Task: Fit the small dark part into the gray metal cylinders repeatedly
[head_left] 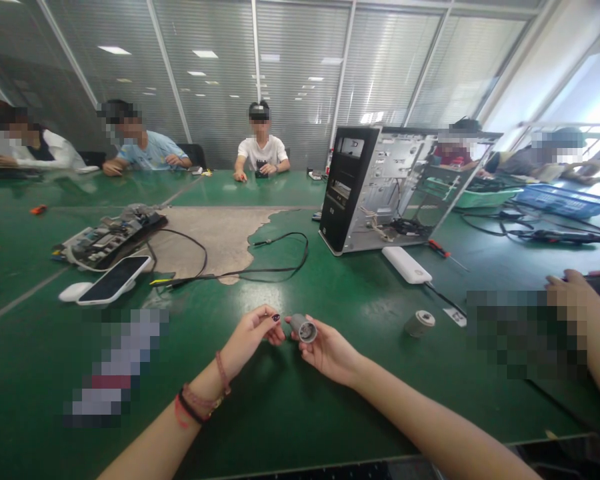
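Observation:
My right hand (327,350) is wrapped round a grey metal cylinder (305,329), whose open end faces me and shows parts inside. Just left of the cylinder is my left hand (260,328), its fingers bent together with dark nail polish on the thumb; what it pinches, if anything, is too small to make out. Both hands are above the green table (280,413). A second, similar metal cylinder (421,323) stands on the table to the right of my hands.
Beyond my hands are an open computer case (375,190), a white power bank (407,265), a screwdriver (440,249) and a black cable (280,270). A phone (114,279) and electronic parts (113,237) lie left. Another person's hand (580,300) is at right; several people sit around.

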